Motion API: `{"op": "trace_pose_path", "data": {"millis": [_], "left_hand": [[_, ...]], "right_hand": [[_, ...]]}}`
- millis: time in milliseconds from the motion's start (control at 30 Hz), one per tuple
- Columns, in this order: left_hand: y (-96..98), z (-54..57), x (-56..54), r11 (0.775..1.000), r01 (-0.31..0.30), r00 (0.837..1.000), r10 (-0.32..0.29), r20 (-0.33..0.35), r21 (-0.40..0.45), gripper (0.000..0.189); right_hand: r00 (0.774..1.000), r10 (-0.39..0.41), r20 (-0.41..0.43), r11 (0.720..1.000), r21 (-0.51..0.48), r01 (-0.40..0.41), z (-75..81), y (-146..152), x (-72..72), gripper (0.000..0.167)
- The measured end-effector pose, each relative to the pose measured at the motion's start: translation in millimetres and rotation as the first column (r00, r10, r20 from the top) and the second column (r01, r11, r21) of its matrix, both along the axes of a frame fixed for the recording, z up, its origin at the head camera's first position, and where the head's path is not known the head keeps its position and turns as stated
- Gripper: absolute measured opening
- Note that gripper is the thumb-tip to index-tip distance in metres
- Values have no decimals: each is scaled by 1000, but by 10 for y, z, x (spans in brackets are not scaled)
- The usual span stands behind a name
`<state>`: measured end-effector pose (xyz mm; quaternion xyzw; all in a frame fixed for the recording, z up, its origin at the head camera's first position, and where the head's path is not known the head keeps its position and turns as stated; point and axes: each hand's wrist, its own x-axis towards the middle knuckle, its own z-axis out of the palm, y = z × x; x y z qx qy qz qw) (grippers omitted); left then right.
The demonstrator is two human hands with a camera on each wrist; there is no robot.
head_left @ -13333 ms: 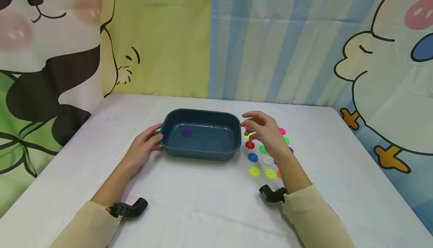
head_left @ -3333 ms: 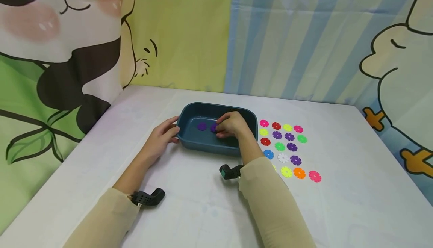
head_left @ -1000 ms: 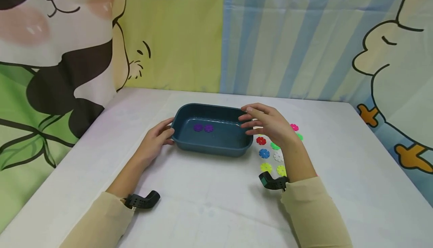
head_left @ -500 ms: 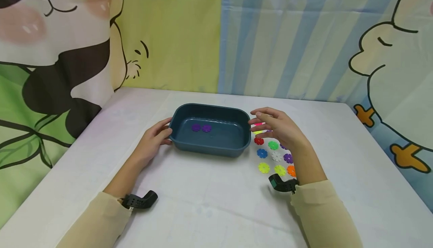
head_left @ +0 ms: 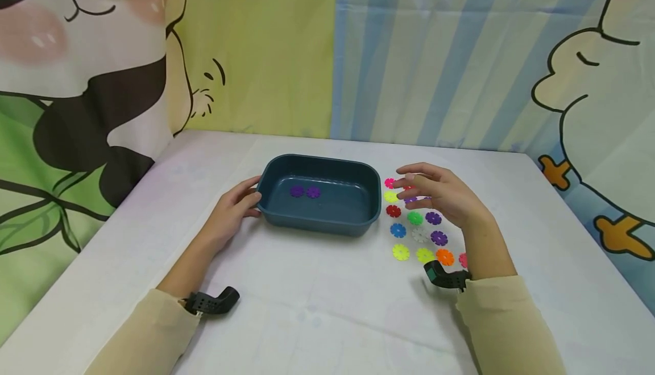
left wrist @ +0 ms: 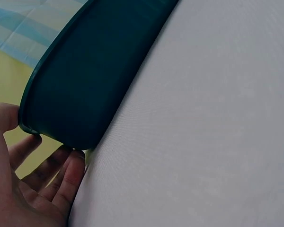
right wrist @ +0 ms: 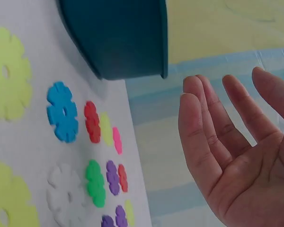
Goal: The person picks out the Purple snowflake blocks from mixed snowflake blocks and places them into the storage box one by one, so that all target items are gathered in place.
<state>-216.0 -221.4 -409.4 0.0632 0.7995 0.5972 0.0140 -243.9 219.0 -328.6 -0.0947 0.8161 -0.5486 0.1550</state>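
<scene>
A dark teal plastic tub (head_left: 319, 228) stands on the white table, with two purple flower-shaped discs, one (head_left: 297, 191) beside the other (head_left: 314, 192), on its floor. My left hand (head_left: 227, 216) holds the tub's left end; the left wrist view shows its thumb at the rim and fingertips against the outer wall. To the tub's right, my right hand (head_left: 442, 194) hovers over loose flower discs, fingers spread and slightly bent, holding nothing. Below it lie a green disc (head_left: 415, 218), a purple disc (head_left: 433, 217) and another purple disc (head_left: 439, 238). The hand covers some discs behind it.
Several more flower discs lie in rows right of the tub, among them a blue disc (head_left: 397, 230), a white disc (head_left: 420, 234) and an orange disc (head_left: 445, 257). A printed cloth (head_left: 266, 51) hangs behind the table (head_left: 307, 318).
Since 13.3 s ago, a second purple disc has joined the first inside the tub. Over the last second my right hand has moved right, off the tub's rim to above the discs; my left stays.
</scene>
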Motion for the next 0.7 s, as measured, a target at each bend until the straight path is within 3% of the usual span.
{"op": "trace_pose_path", "data": {"millis": [700], "left_hand": [[12,31,12,1000,-3,1000,2,-7,-17,54]], "right_hand": [[997,-70,-21,992,105,71,-36,511,101,53]]}}
